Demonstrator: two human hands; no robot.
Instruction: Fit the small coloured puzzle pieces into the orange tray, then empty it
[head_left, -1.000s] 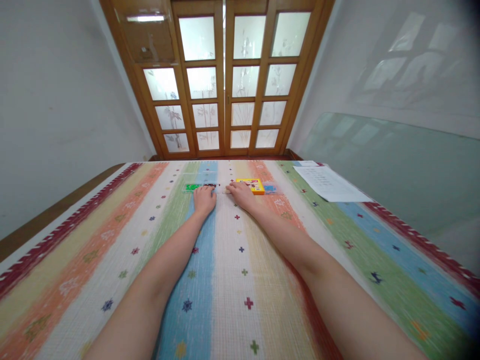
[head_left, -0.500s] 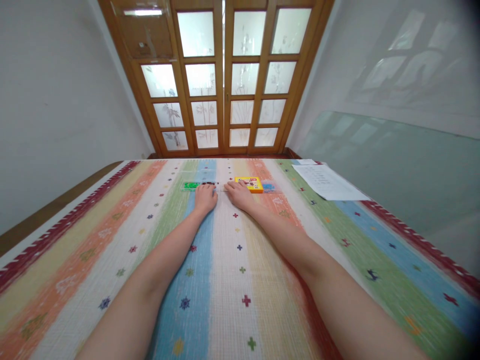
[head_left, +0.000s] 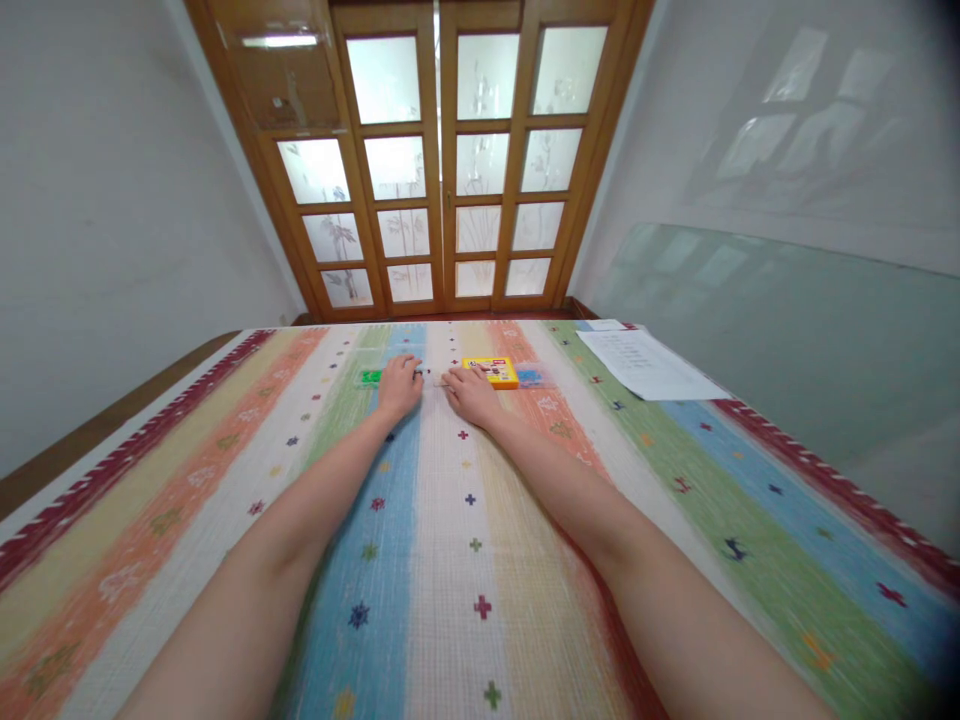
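Both my arms stretch far out over a striped, many-coloured cloth (head_left: 225,470). My left hand (head_left: 400,384) lies over a green object (head_left: 368,377) and small dark pieces (head_left: 418,372) beside it; its fingers curl down onto them. My right hand (head_left: 466,386) rests just left of a flat yellow box (head_left: 491,370), fingers bent, with a thin pale strip under the fingertips. A small blue object (head_left: 529,377) in clear wrap lies right of the yellow box. What the fingers grip is too small to make out.
A white printed sheet (head_left: 645,362) lies at the far right of the cloth. A wooden double door (head_left: 442,160) with frosted panes stands beyond the far edge. A glass pane (head_left: 787,330) leans along the right wall. A white wall is on the left.
My left hand has slid left and forward onto the green object and dark pieces. The right hand has barely moved. The view has shifted slightly.
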